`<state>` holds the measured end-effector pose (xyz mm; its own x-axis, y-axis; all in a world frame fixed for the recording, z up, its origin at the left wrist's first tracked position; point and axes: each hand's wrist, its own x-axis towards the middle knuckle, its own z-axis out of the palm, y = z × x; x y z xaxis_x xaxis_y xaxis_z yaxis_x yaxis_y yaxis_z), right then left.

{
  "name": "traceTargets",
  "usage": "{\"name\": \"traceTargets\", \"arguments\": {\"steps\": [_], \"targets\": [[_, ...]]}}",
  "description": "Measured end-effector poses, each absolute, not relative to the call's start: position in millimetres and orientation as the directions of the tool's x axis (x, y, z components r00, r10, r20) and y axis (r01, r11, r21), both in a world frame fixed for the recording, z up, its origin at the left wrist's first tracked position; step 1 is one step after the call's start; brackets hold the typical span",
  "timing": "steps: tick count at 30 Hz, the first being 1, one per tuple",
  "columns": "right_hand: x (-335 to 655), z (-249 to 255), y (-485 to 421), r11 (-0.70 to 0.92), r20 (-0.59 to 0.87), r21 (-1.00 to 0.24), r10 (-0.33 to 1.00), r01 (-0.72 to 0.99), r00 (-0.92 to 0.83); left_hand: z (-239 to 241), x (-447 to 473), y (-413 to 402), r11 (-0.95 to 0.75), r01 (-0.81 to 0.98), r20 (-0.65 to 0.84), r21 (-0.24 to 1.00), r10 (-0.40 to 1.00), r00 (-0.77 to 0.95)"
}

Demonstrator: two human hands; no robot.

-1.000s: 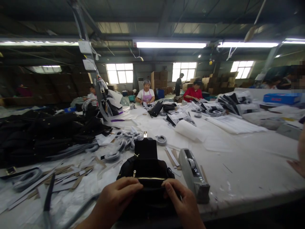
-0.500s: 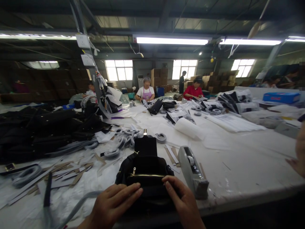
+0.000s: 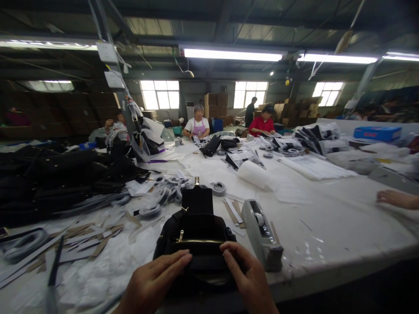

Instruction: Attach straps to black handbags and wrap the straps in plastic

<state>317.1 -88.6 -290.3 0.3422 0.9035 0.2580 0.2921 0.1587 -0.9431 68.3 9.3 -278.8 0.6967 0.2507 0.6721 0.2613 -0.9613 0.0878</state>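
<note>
A black handbag [image 3: 209, 261] stands at the near edge of the table, its flap [image 3: 197, 203] folded back with a gold clasp at the tip. A gold zipper [image 3: 203, 241] runs across the inside. My left hand [image 3: 155, 277] grips the bag's near edge on the left, fingers together and thumb hidden. On the right, my right hand [image 3: 247, 272] pinches the same edge between thumb and fingers. The bag's lower front lies in shadow. Just right of the bag is a grey tape dispenser [image 3: 262, 235].
Black bags [image 3: 65, 174] are heaped at left. Card strips [image 3: 88, 240] and wrapped straps [image 3: 170, 192] lie nearer. White foam sheet [image 3: 257, 174] is beyond the dispenser. A co-worker's hand [image 3: 396, 198] rests on the table at right; other people sit across it.
The whole view has shifted slightly. At right, the co-worker's hand now reaches lower and flatter over the table. My hands keep their hold on the handbag's edge.
</note>
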Motion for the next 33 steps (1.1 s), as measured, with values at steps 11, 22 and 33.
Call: {"name": "traceTargets", "arguments": {"steps": [11,22,33], "targets": [[318,-294,-91,0.180,0.301,-0.919,0.895,0.350,0.330,-237,66,2,-0.412,0.463,-0.017,0.785,0.733,0.681],[320,-295,-91,0.182,0.306,-0.911,0.900,0.371,0.311,-215,62,2,-0.159,0.424,-0.254,0.892,0.599,0.760],[319,-294,-93,0.176,0.307,-0.907,0.899,0.384,0.313,-214,73,3,-0.362,0.559,-0.133,0.746,0.742,0.657]]}}
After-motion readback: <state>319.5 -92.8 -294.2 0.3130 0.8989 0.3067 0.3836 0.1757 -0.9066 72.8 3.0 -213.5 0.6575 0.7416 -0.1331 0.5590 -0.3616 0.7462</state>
